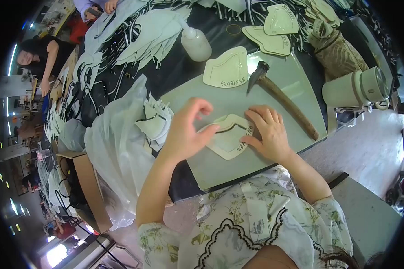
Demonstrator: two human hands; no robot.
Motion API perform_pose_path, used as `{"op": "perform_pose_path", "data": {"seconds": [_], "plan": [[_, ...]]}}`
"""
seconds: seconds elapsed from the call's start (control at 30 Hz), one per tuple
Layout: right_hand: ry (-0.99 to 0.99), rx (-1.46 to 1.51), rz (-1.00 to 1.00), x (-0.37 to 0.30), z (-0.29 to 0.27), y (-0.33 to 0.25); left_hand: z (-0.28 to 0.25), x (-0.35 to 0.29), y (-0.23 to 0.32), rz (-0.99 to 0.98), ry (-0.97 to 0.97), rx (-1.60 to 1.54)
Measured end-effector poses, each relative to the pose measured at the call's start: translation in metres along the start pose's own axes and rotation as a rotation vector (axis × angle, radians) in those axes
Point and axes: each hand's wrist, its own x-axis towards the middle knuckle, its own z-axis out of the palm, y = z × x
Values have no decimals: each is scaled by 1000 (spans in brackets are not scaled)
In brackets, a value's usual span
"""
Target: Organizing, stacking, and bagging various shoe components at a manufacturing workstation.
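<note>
A pale cream pattern template (pixel 227 148), with handwriting along its right side, lies on the grey work board. Along its upper part rests a light curved piece (pixel 229 125) with a dark strip at its edge. My left hand (pixel 188 132) is raised at the left of the template, thumb stretched toward the curved piece's left end and fingers bent, a gap between them. Over the template's right side lies my right hand (pixel 270 134), palm down with fingers spread. Its thumb sits on the template, and the fingers hide the upper right corner.
A wooden-handled hammer (pixel 289 105) lies right of my hands, beside another template (pixel 226 69). Further back stand a white squeeze bottle (pixel 196 44) and stacked templates (pixel 280 20). A cream tumbler (pixel 354 87) is at right; a plastic bag (pixel 116 139) hangs at left. Other people work beyond.
</note>
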Motion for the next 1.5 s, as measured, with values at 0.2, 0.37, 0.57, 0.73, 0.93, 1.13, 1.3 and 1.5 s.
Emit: {"op": "perform_pose_path", "data": {"seconds": [0.2,0.37,0.57,0.73,0.93,1.13,1.3,1.5], "plan": [[-22,-38,-141,8,-5,-4,61,-51,-3,-80,394,164],[-227,268,-58,13,-8,-7,88,-59,-18,-8,401,416],[-207,1013,424,18,-3,2,90,-48,4,-39,444,425],[-123,945,224,-3,11,-8,114,-26,1,-16,537,380],[-63,1008,194,-9,13,-11,123,-19,-3,-10,528,510],[-213,489,-102,-6,6,-22,104,-18,-1,-61,450,388],[-236,511,-80,-4,6,-20,85,-17,8,-33,248,344],[-252,515,-46,-4,3,-24,70,-9,-2,-19,125,177]]}}
